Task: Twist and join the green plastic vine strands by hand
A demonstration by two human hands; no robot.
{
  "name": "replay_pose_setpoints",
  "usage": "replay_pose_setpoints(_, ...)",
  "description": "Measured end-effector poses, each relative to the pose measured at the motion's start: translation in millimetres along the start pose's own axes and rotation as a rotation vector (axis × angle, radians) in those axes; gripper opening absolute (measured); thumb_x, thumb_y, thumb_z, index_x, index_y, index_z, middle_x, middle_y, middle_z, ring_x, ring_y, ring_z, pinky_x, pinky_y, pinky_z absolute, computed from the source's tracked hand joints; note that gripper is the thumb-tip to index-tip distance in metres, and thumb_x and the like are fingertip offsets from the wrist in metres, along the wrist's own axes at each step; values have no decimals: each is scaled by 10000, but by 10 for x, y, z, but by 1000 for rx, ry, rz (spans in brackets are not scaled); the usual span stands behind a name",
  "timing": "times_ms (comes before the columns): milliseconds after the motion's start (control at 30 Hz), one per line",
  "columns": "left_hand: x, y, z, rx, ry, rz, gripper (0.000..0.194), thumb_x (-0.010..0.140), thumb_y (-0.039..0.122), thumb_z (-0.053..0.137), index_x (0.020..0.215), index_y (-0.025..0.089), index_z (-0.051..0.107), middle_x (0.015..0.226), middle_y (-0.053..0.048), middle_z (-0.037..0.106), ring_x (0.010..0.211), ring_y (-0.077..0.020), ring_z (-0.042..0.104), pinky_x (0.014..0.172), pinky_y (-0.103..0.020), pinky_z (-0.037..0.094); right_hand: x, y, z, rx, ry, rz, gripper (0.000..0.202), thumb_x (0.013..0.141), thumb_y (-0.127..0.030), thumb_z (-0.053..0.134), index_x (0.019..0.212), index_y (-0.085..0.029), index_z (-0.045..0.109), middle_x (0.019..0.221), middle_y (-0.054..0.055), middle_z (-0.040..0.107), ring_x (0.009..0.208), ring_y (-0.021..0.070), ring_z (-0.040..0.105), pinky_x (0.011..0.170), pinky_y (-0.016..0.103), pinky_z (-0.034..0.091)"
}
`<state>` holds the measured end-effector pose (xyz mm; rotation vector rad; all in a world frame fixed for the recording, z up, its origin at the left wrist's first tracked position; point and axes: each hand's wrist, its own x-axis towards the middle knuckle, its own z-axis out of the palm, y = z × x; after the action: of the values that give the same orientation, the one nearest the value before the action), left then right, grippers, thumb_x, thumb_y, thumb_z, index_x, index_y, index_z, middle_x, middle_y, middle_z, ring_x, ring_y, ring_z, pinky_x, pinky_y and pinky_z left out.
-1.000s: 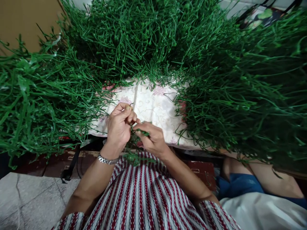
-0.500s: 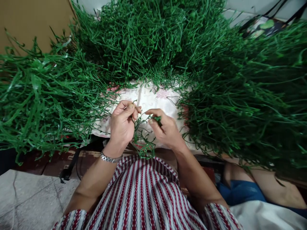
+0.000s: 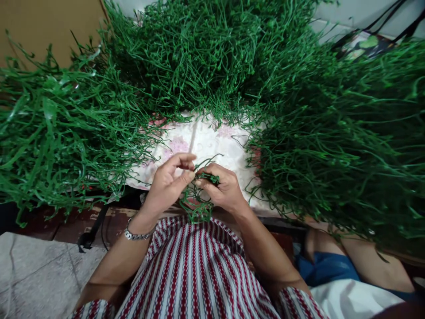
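My right hand (image 3: 224, 185) is closed round a small bunch of green stems (image 3: 210, 178), with one thin stem curving up above it. My left hand (image 3: 171, 179), with a metal watch on the wrist, touches the stems with thumb and fingertips pinched beside my right fingers. More loose green stems (image 3: 197, 206) hang below both hands, over my lap. Under and beyond the hands lies a white cloth with pink flowers (image 3: 207, 137). Large heaps of green stems surround it at the left (image 3: 59, 141), the back (image 3: 206, 53) and the right (image 3: 338, 141).
At the lower right another person's bare legs (image 3: 372, 257) and blue shorts (image 3: 335, 266) show beside the table. A patterned bag with black straps (image 3: 363, 44) stands at the back right. Brown board (image 3: 49, 26) rises at the back left.
My left hand has moved down and turned, its fingers more stretched, and now meets my right hand. My right hand has shifted slightly left and down with its bunch.
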<state>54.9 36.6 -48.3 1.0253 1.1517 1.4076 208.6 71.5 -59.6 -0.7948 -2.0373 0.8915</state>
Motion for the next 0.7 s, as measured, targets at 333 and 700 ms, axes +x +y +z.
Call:
replay_pose_setpoints(333, -170, 34, -72, 467, -92, 117, 102, 745, 100, 520, 670, 168, 511, 638, 25, 453, 578, -95, 400, 528, -213, 304, -14, -65, -56, -150, -172, -76, 78, 841, -187, 506, 769, -159, 501, 681, -3, 513, 617, 96, 470, 581, 201, 346)
replay_pose_setpoints(700, -142, 124, -170, 627, -497, 92, 212, 775, 144, 475, 566, 169, 451, 522, 42, 380, 511, -92, 363, 489, -222, 262, -43, -131, -229, -351, -504, -224, 93, 756, -86, 425, 765, -173, 454, 693, 5, 497, 613, 118, 433, 571, 227, 308)
